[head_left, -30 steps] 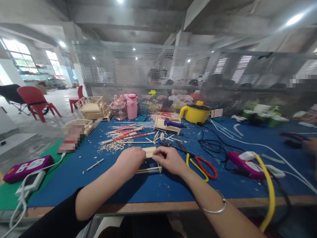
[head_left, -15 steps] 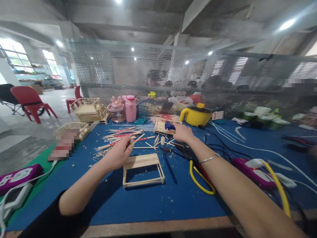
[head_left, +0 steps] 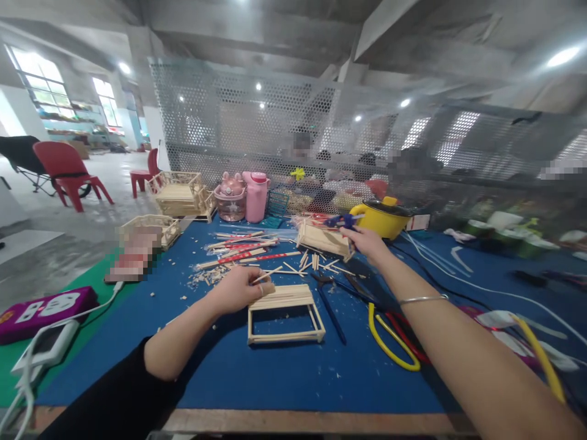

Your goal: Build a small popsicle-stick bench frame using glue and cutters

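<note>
- In the head view, a small wooden frame (head_left: 287,296) lies on the blue mat (head_left: 257,379) in front of the person, its long axis running left to right across the body. Slats fill its far part; the near part is an open gap with mat showing through.
- The left hand (head_left: 238,289) is the nearer of the two, at the frame's far left corner. Its fingers are closed on a thin wooden stick (head_left: 268,275), whose free end points to the right and slightly away, somewhat aslant to the frame's long side. The fingertips overlap the slats in this view; whether they press on them cannot be told.
- The right hand (head_left: 367,242) is well apart from the frame, beyond it and to the right. It is closed around a blue tool that looks like a glue gun (head_left: 340,220), above a second wooden piece (head_left: 323,238). Which way the nozzle points is too blurred to tell.
- So the frame lies near and to the left of the right-hand grip, and just to the right of the left one.
- Short cut sticks (head_left: 315,261) lie between the frame and the second piece; blue-handled pliers (head_left: 333,313) rest just right of the frame.
</note>
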Available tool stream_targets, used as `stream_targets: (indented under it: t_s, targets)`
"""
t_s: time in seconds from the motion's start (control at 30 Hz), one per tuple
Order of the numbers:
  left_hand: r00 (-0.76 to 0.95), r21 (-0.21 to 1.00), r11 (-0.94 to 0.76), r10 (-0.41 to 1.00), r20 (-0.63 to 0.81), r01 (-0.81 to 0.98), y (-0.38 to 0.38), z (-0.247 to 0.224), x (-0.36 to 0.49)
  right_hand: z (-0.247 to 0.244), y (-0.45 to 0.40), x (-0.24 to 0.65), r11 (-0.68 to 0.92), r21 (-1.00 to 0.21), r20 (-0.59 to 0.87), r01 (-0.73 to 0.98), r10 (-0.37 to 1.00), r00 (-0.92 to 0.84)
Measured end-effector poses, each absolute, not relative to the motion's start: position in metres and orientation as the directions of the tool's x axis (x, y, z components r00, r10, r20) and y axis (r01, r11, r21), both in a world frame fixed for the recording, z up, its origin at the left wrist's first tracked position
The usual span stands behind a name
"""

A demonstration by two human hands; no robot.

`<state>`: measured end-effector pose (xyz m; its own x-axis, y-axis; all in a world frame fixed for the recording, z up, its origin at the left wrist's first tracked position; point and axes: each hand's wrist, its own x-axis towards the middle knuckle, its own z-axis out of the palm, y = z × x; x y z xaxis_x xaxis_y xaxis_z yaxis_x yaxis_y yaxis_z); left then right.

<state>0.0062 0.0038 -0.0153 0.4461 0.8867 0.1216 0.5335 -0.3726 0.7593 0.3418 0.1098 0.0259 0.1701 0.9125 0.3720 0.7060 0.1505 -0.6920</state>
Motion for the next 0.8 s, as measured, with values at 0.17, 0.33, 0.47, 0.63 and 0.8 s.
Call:
stream_targets:
  t_s: [0.17, 0.33, 0.47, 0.63, 0.8]
  targets:
    - [0.445, 0.761, -0.366, 0.888, 0.114, 0.536, 0.005, -0.017, 0.005, 0.040, 0.063, 0.335, 0.096, -0.841, 0.231, 0.532, 0.954, 0.192]
    - [0.467, 0.740, -0.397, 0.875, 0.126, 0.543, 0.006, -0.018, 0.004, 0.053, -0.005, 0.326, 0.131, -0.882, 0.153, 0.452, 0.988, 0.013]
    - [0.453, 0.763, -0.377, 0.883, 0.125, 0.525, 0.003, -0.016, 0.003, 0.058, -0.059, 0.318, 0.152, -0.719, 0.136, 0.678, 0.988, -0.077]
    - [0.416, 0.794, -0.316, 0.905, 0.088, 0.520, 0.001, -0.014, 0.004, 0.058, -0.088, 0.310, 0.216, -0.624, 0.164, 0.751, 0.976, -0.145]
    - [0.440, 0.764, -0.354, 0.892, 0.103, 0.539, 0.002, -0.016, 0.005, 0.056, -0.089, 0.309, 0.256, -0.524, 0.188, 0.812, 0.965, -0.183]
